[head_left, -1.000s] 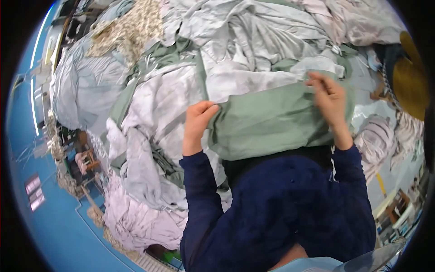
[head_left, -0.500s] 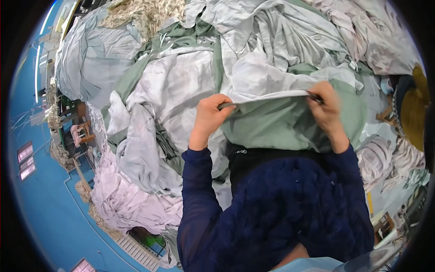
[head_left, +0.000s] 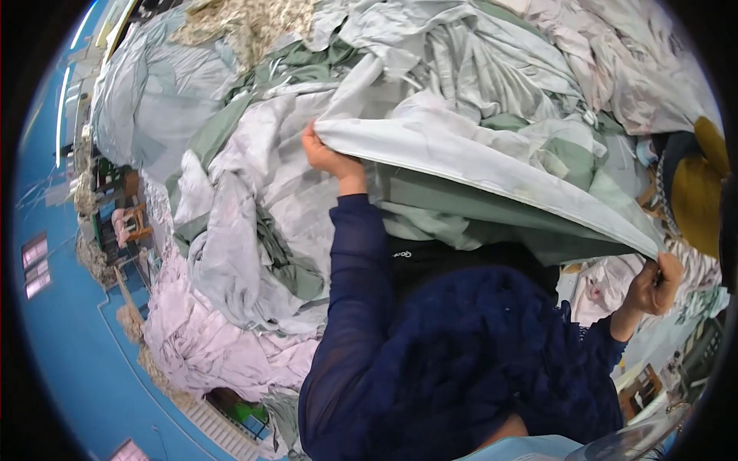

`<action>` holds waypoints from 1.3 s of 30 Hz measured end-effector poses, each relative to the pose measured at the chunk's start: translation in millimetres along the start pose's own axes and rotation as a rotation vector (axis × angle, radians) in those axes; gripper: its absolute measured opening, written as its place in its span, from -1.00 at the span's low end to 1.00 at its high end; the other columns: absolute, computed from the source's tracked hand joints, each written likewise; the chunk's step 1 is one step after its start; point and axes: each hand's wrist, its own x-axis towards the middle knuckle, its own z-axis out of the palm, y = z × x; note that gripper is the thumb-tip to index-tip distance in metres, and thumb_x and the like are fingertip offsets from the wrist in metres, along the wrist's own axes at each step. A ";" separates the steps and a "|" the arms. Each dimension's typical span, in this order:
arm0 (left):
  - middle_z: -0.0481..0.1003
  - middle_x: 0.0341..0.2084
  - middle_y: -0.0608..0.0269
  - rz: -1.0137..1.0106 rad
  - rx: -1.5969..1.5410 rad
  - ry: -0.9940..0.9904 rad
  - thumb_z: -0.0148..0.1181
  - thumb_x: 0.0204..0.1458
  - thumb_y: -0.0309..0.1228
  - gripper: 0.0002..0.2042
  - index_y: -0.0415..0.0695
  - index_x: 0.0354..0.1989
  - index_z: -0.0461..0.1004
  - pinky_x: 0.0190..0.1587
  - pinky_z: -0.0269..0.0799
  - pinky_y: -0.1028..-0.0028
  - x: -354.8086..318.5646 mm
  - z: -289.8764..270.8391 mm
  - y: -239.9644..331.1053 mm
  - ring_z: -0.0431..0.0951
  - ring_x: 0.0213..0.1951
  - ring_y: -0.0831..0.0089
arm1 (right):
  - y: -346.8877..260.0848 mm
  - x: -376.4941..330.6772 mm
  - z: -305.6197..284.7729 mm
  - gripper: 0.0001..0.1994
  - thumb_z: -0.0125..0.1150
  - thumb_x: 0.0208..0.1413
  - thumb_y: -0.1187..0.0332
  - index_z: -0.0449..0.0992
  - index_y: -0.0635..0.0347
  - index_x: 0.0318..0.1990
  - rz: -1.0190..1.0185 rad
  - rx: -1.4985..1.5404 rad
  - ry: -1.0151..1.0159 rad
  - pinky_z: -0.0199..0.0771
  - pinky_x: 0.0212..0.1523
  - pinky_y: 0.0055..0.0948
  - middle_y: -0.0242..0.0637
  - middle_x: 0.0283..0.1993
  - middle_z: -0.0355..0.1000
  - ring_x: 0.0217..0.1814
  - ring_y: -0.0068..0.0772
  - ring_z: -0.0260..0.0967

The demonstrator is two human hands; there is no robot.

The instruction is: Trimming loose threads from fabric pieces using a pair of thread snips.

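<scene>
A green and white cloth (head_left: 477,157) is pulled taut between my hands, its hemmed edge slanting down to the right in front of me. My left hand (head_left: 332,159) is closed on the upper left end of that edge. At the far right and lower, my right hand (head_left: 657,286) pinches the other end; a small dark spot shows by its fingertips, too small to name. Below the white band, the cloth's green side (head_left: 469,207) hangs in shadow over my lap. Crumpled white and green fabric (head_left: 269,146) lies beyond and left of my left hand.
Heaped pale fabric (head_left: 477,54) covers the far side, with a patterned beige cloth (head_left: 242,31) at the far left. Pinkish fabric (head_left: 207,338) piles up at the near left. Blue floor (head_left: 84,353) runs along the left. A mustard-coloured item (head_left: 696,200) stands at the right.
My hands have moved apart: the left went up and left, the right went right and down toward me. The cloth's edge between them is now longer and slanted.
</scene>
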 end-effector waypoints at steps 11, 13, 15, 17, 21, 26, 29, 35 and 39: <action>0.50 -0.30 0.22 0.203 0.188 -0.017 -0.08 0.17 -0.46 -0.78 -0.24 -0.15 0.49 -0.18 0.51 0.40 46.5 19.1 42.9 0.52 -0.33 0.41 | 22.3 -25.8 -14.4 -0.77 0.18 -0.15 0.74 0.53 0.30 -0.30 0.091 -0.172 -0.086 0.46 -0.23 -0.36 -0.13 -0.36 0.46 -0.33 -0.14 0.44; 0.51 -0.29 0.20 0.325 0.331 0.015 -0.09 0.17 -0.43 -0.77 -0.23 -0.15 0.49 -0.16 0.52 0.39 52.5 13.9 52.2 0.53 -0.31 0.40 | 28.9 -28.5 -18.9 -0.77 0.17 -0.13 0.73 0.53 0.31 -0.28 0.099 -0.123 -0.097 0.44 -0.22 -0.38 -0.14 -0.34 0.47 -0.32 -0.17 0.44; 0.52 -0.23 0.21 0.473 0.530 0.040 -0.01 0.16 -0.47 -0.79 -0.24 -0.11 0.49 -0.11 0.49 0.43 51.4 16.5 58.8 0.53 -0.25 0.43 | 40.9 -34.4 -25.4 -0.82 0.20 -0.03 0.70 0.53 0.32 -0.25 0.152 -0.191 -0.121 0.45 -0.31 -0.45 -0.15 -0.36 0.47 -0.36 -0.28 0.45; 0.52 -0.25 0.23 0.611 0.628 0.056 0.03 0.14 -0.49 -0.79 -0.26 -0.11 0.50 -0.13 0.48 0.46 47.5 25.2 65.6 0.52 -0.27 0.45 | 58.3 -44.1 -34.9 -0.81 0.15 0.00 0.72 0.53 0.33 -0.23 0.110 -0.147 -0.085 0.41 -0.33 -0.49 -0.19 -0.34 0.46 -0.39 -0.34 0.39; 0.52 -0.30 0.25 0.457 0.273 0.070 0.00 0.15 -0.49 -0.82 -0.26 -0.18 0.51 -0.18 0.49 0.49 62.8 14.9 85.2 0.51 -0.32 0.49 | 84.7 -65.6 -44.3 -0.85 0.17 0.07 0.66 0.52 0.32 -0.20 0.193 -0.140 -0.083 0.41 -0.27 -0.50 -0.21 -0.30 0.47 -0.31 -0.35 0.40; 0.50 -0.42 0.33 0.658 0.415 0.157 0.06 0.10 -0.53 -0.88 -0.27 -0.32 0.53 -0.31 0.45 0.53 93.4 -9.6 112.8 0.47 -0.41 0.56 | 149.5 -95.5 -66.6 -0.87 0.23 0.14 0.49 0.53 0.26 -0.16 0.199 -0.313 -0.034 0.43 -0.25 -0.48 -0.24 -0.23 0.51 -0.25 -0.36 0.44; 0.50 -0.44 0.34 0.624 0.358 0.100 0.04 0.09 -0.56 -0.88 -0.27 -0.33 0.53 -0.31 0.47 0.53 100.1 -14.4 131.6 0.47 -0.43 0.57 | 179.5 -106.9 -72.6 -0.87 0.21 0.17 0.42 0.52 0.31 -0.21 0.560 -0.536 -0.065 0.48 -0.25 -0.50 -0.22 -0.28 0.53 -0.29 -0.41 0.47; 0.51 -0.46 0.31 0.791 0.665 0.125 0.08 0.05 -0.54 -0.92 -0.25 -0.42 0.49 -0.38 0.40 0.53 110.1 8.0 179.5 0.45 -0.45 0.58 | 302.1 -146.1 -122.4 -0.63 0.12 0.20 0.21 0.49 0.29 0.04 0.623 -0.538 0.001 0.35 0.02 -0.41 -0.12 -0.04 0.53 -0.02 -0.25 0.45; 0.51 -0.53 0.22 1.011 0.526 0.049 0.07 0.06 -0.51 -0.91 -0.21 -0.47 0.43 -0.42 0.37 0.52 127.2 13.9 233.7 0.44 -0.50 0.55 | 328.4 -153.0 -138.1 -0.64 0.11 0.19 0.17 0.54 0.26 -0.03 0.804 -0.572 0.007 0.38 -0.05 -0.36 -0.12 -0.13 0.55 -0.10 -0.26 0.47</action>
